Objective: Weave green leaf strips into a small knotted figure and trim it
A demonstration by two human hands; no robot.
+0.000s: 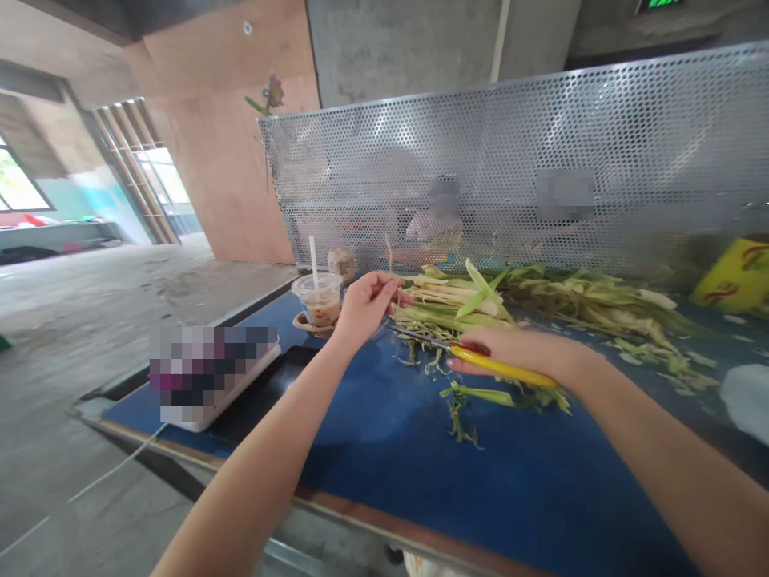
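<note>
My left hand point(373, 300) is closed in a pinch at the near left end of a pile of pale green leafy stalks point(448, 300). A thin pale strand point(390, 252) rises from its fingertips. In my right hand point(510, 346) is a pair of scissors point(501, 367) with yellow handles, lying along the palm. Their dark blades point left toward my left hand, just below the stalks; whether they touch anything I cannot tell. Green trimmings point(462, 413) lie on the blue tabletop point(384, 449) below the scissors.
A plastic cup point(317, 298) with a straw stands left of my left hand, with a round pale object point(341, 263) behind it. A black tablet-like slab point(264, 393) lies near the left edge. More leaves point(589, 300) spread right, toward a yellow container point(736, 274). A perforated metal screen point(481, 144) borders the back.
</note>
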